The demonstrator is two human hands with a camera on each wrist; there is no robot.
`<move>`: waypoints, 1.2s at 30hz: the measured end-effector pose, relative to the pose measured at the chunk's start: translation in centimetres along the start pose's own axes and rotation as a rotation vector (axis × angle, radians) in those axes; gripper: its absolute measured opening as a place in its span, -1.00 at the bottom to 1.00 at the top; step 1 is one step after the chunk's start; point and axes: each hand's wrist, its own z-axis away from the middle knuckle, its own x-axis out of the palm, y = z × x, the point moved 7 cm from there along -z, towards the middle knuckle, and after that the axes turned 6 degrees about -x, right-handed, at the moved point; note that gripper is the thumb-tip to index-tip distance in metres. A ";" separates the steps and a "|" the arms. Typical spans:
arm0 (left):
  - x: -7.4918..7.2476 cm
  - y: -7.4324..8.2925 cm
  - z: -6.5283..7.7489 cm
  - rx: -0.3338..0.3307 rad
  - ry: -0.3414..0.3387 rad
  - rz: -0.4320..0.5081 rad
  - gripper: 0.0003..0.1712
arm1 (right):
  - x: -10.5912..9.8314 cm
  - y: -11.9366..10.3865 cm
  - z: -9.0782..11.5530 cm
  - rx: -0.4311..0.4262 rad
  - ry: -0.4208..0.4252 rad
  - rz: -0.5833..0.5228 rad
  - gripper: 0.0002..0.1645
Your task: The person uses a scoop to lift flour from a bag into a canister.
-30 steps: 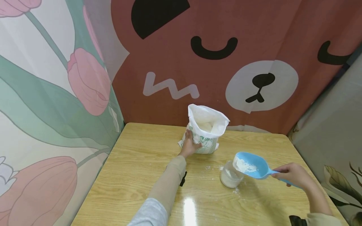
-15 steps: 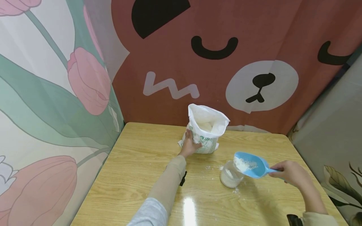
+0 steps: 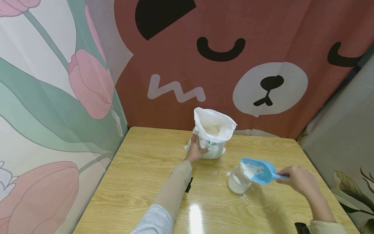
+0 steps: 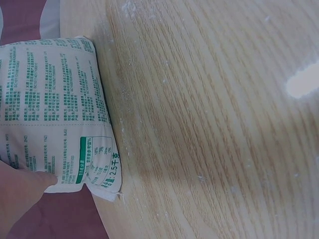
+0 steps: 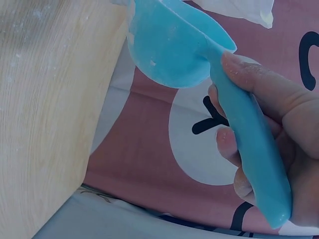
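Observation:
An open white flour bag (image 3: pixel 215 148) with green print stands at the back of the table. My left hand (image 3: pixel 196 150) grips its left side, the thumb across the front; in the left wrist view the thumb (image 4: pixel 30 181) lies against the printed face. In my right hand (image 3: pixel 299 178) is a light blue scoop (image 3: pixel 267 177), held by its handle (image 5: pixel 254 144) with the fingers wrapped round it. White flour (image 3: pixel 252 169) lies toward the scoop's front lip, which is tilted over a clear jar (image 3: pixel 238 187). Some flour is visible inside the jar.
Spilled flour specks (image 3: pixel 243 197) dot the wooden table (image 3: pixel 140 182) around the jar and bag. A curtain with a bear print (image 3: pixel 175 39) hangs right behind the table, and a tulip-print curtain (image 3: pixel 90 84) hangs at the left.
The right hand has moved slightly left with the scoop and turned it, so its bowl tips further over the jar. The left hand and the bag have stayed in place.

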 end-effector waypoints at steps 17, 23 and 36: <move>0.0 0.0 0.1 -0.005 0.008 0.007 0.12 | -0.3 -1.0 0.0 -0.080 0.076 0.121 -0.62; -0.1 0.0 0.1 -0.005 0.009 0.007 0.12 | -0.3 -1.2 0.0 -0.096 0.092 0.148 -0.65; -0.1 0.1 0.2 0.001 0.013 0.021 0.13 | -0.6 -1.8 0.3 -0.128 0.145 0.191 -0.70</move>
